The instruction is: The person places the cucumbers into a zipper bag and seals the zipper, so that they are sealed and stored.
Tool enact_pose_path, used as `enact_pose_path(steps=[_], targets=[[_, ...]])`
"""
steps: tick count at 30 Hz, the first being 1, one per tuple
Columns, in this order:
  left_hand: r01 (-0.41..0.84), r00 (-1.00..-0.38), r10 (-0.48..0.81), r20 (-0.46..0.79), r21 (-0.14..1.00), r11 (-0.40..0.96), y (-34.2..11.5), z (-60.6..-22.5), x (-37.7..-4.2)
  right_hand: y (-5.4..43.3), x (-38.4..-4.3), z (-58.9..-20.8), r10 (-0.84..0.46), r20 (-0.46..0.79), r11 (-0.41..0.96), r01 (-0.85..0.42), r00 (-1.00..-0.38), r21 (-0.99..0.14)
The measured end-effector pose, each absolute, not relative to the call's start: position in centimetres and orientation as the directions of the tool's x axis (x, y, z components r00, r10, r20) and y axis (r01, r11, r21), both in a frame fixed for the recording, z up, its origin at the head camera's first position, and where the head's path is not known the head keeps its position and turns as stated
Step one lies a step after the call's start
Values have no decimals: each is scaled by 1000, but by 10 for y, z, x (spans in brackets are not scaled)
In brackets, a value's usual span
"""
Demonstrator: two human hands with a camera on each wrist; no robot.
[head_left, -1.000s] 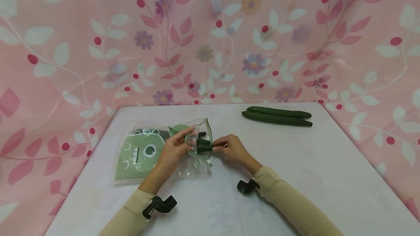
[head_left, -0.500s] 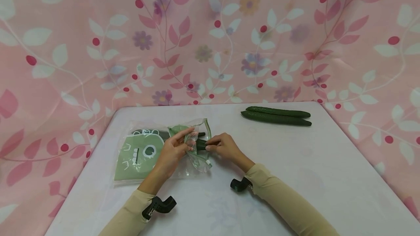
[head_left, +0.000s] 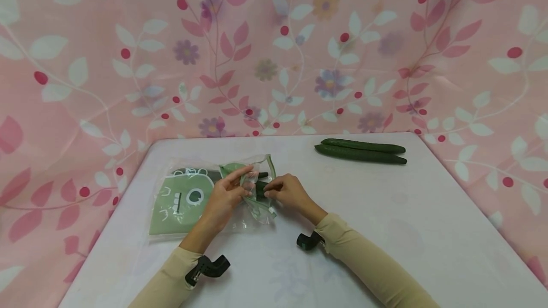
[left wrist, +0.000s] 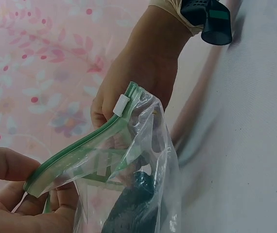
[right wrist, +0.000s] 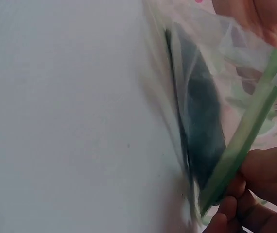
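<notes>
A clear zip bag (head_left: 180,222) with a green cartoon print lies flat on the table, its mouth facing right. My left hand (head_left: 223,201) pinches the green zip edge (left wrist: 65,148), holding the mouth apart. A dark green cucumber (head_left: 259,191) lies mostly within the bag, and my right hand (head_left: 291,191) grips its outer end at the opening. Through the plastic, the cucumber (right wrist: 204,111) also shows in the right wrist view. Behind it in the head view, another dark tip (head_left: 263,175) is visible inside the bag. The white slider (left wrist: 121,105) sits at one end of the zip.
Two long cucumbers (head_left: 361,152) lie side by side at the back right of the white-covered table (head_left: 385,213). A pink floral cloth (head_left: 274,61) hangs behind and beside the table. Black cameras (head_left: 310,240) are strapped to both wrists.
My right hand has moved left toward the bag, pushing the cucumber deeper, so less of it shows outside. My left hand and the bag have stayed nearly still.
</notes>
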State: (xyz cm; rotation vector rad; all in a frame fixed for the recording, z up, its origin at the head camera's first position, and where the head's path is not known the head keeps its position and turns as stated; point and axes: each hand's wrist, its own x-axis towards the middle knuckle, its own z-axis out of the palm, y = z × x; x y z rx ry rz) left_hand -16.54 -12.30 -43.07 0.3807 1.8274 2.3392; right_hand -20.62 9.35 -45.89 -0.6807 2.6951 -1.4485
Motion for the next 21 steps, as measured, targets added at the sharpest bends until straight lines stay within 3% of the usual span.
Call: enact_pose_path(steps=[21], targets=[[33, -961, 258, 101, 966, -257, -123, -429, -165, 157, -216, -465, -235, 174, 481, -270, -956, -834]])
